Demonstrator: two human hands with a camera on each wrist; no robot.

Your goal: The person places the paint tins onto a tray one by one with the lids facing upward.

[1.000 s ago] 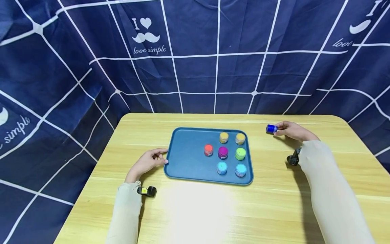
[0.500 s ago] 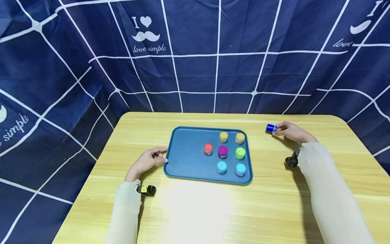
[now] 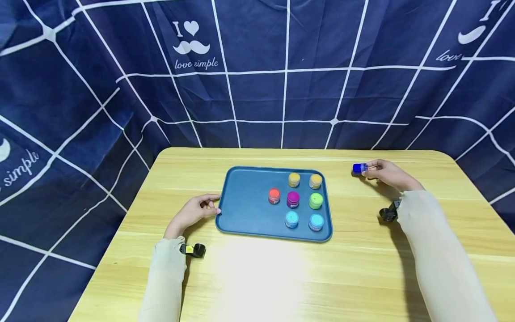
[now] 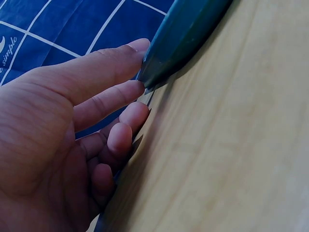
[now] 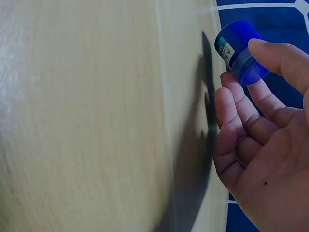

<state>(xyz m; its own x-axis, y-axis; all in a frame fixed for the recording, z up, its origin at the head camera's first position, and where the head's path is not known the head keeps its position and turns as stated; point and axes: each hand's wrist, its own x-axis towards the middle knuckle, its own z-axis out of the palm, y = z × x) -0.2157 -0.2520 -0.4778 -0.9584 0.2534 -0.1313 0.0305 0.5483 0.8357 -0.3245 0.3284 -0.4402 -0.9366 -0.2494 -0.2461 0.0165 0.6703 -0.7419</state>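
Note:
In the head view my left hand point(image 3: 194, 215) is at the left rim of a blue rectangular tray point(image 3: 245, 197). The left wrist view shows thumb and index finger pinching the tray's edge point(image 4: 181, 38), the other fingers curled below. Out to the right, my right hand point(image 3: 392, 174) pinches a small deep-blue paint jar point(image 5: 237, 46) by its lower end. The jar lies tipped sideways, its cap pointing left in the head view, above the back right of the table. A small label shows on its side in the right wrist view.
On the tray's right half stand several capped paint jars: red point(image 3: 274, 196), purple point(image 3: 293, 199), green point(image 3: 315, 201), two yellow ones point(image 3: 294, 180) and two light-blue ones point(image 3: 291, 219). A dark-blue checked cloth point(image 3: 257, 89) hangs behind the wooden table point(image 3: 362, 268).
The blue jar has turned slightly in my right fingers and now lies more level, shifted a little right. My left hand and the tray keep their places.

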